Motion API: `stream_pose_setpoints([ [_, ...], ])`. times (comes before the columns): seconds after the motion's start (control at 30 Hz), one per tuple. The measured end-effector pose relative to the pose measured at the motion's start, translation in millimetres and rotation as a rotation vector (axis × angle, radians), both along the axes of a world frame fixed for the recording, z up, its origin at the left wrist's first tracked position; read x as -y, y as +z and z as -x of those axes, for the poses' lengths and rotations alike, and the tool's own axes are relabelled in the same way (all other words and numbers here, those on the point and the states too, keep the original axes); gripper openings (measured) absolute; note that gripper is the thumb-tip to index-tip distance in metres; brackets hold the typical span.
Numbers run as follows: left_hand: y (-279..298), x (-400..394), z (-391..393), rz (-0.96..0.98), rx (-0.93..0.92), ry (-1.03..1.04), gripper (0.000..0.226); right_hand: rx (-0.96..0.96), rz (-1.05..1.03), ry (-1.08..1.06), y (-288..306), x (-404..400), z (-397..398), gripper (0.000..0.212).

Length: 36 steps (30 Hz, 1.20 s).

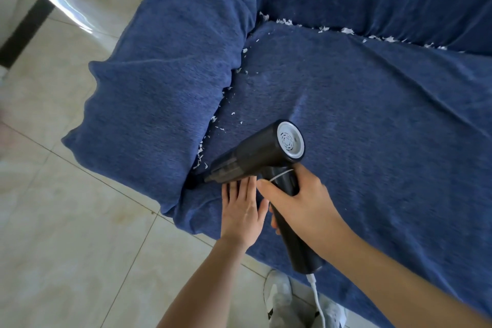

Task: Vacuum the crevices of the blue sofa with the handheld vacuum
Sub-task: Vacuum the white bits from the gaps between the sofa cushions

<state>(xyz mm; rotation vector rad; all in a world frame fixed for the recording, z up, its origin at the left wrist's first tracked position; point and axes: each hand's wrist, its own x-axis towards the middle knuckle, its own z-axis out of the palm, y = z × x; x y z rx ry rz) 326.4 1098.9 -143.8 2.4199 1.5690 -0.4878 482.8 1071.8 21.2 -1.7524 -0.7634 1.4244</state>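
The blue sofa [359, 120] fills the right and top of the head view, its armrest [165, 82] on the left. White paper scraps [221, 104] line the crevice between armrest and seat, and more scraps [346, 30] lie along the back crevice. My right hand [300, 200] grips the handle of the black handheld vacuum [255, 157]. Its nozzle points left into the near end of the armrest crevice. My left hand [242, 208] lies flat, fingers apart, on the seat cushion just below the nozzle.
Beige tiled floor [66, 234] spreads to the left and front of the sofa. A white cable [316, 298] hangs from the vacuum's handle. A white shoe [279, 298] shows at the bottom edge. A dark furniture edge [24, 32] stands at the far left.
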Motion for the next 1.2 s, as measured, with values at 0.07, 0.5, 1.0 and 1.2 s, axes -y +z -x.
stream_pose_setpoints([
  [0.07, -6, 9, -2, -0.020, 0.009, 0.010, 0.069, 0.025, -0.012, 0.001, -6, 3, 1, 0.016],
  [0.5, -1, 15, -7, -0.124, 0.147, 0.028, 0.062, -0.060, -0.053, -0.136, 2, 23, -41, 0.017],
  [1.0, 18, -40, 2, -0.137, 0.335, 0.052, 0.053, -0.065, -0.049, -0.053, -3, -2, -32, 0.017],
  [1.2, 2, -55, 2, -0.076, 0.163, -0.082, 0.062, -0.055, -0.046, -0.085, -7, -8, -27, 0.016],
])
